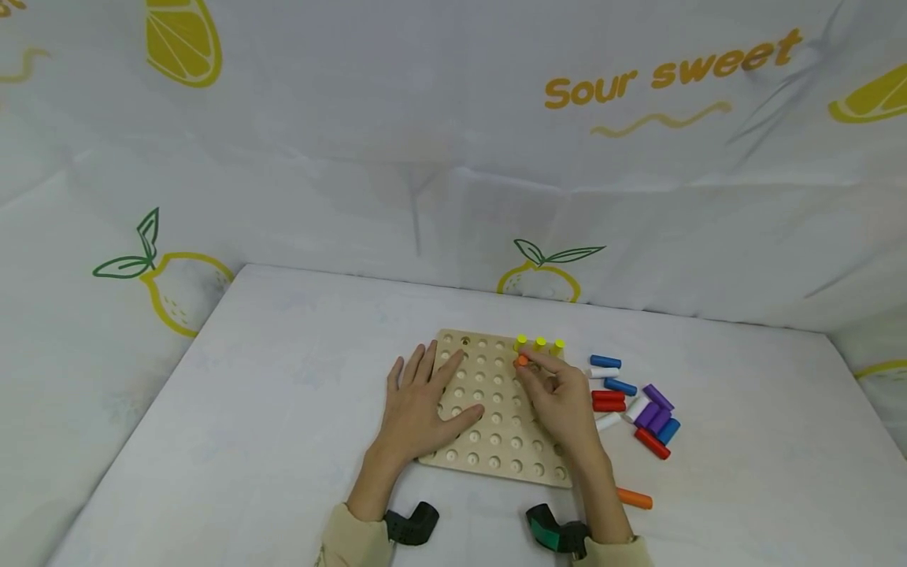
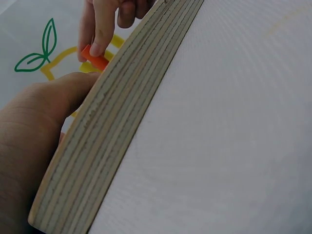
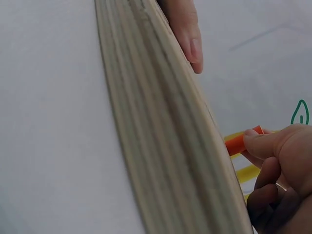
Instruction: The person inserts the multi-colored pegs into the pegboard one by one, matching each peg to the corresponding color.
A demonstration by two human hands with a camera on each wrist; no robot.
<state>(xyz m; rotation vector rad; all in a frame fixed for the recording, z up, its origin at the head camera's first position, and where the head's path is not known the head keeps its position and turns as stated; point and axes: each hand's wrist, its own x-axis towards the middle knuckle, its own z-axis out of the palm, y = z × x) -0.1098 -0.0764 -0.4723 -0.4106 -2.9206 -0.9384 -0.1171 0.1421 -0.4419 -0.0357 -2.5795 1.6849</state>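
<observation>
A square wooden pegboard (image 1: 496,405) with rows of round holes lies on the white table. Three yellow pegs (image 1: 540,344) stand upright in its far row, toward the right corner. My left hand (image 1: 420,409) rests on the board's left side, fingers spread. Between thumb and fingertips my right hand (image 1: 567,402) pinches an orange peg (image 3: 237,145) just in front of the yellow ones. In the right wrist view the peg's lower end meets the board's top edge; whether it sits in a hole I cannot tell.
Right of the board lie loose blue pegs (image 1: 605,361), red pegs (image 1: 652,443), purple pegs (image 1: 658,396) and white pegs (image 1: 636,409). Another orange peg (image 1: 634,498) lies nearer, by my right forearm. A lemon-print cloth (image 1: 397,197) hangs behind the table.
</observation>
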